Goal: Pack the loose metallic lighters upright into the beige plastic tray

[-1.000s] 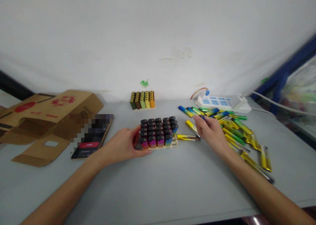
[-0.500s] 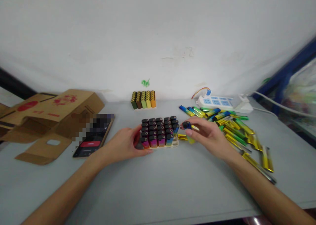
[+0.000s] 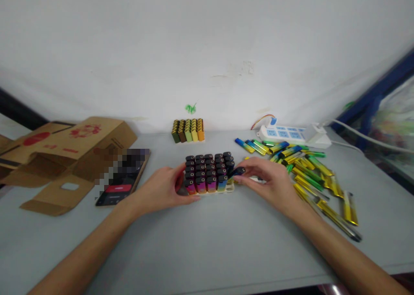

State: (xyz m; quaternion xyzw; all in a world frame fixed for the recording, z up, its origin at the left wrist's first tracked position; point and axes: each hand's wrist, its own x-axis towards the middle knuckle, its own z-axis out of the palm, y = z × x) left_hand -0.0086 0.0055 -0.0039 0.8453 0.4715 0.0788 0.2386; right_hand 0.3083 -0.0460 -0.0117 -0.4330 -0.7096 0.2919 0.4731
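Observation:
A white tray in the middle of the table holds several rows of upright lighters with black tops and pink, purple or blue bodies. My left hand grips the tray's left side, thumb at the front corner and fingers behind. At the tray's right side, my right hand pinches a black-topped lighter, tilted beside the rightmost row. Its lower end is hard to make out. Many shiny yellow, green and blue lighters lie loose to the right of my right hand.
Against the wall stands a smaller block of gold-topped lighters. At the left are an open cardboard box and a phone, partly pixelated. A white power strip with cables lies at the back right.
My right hand has moved a little left with its lighter, which is now tilted and against the tray's right side. My left hand has stayed in place.

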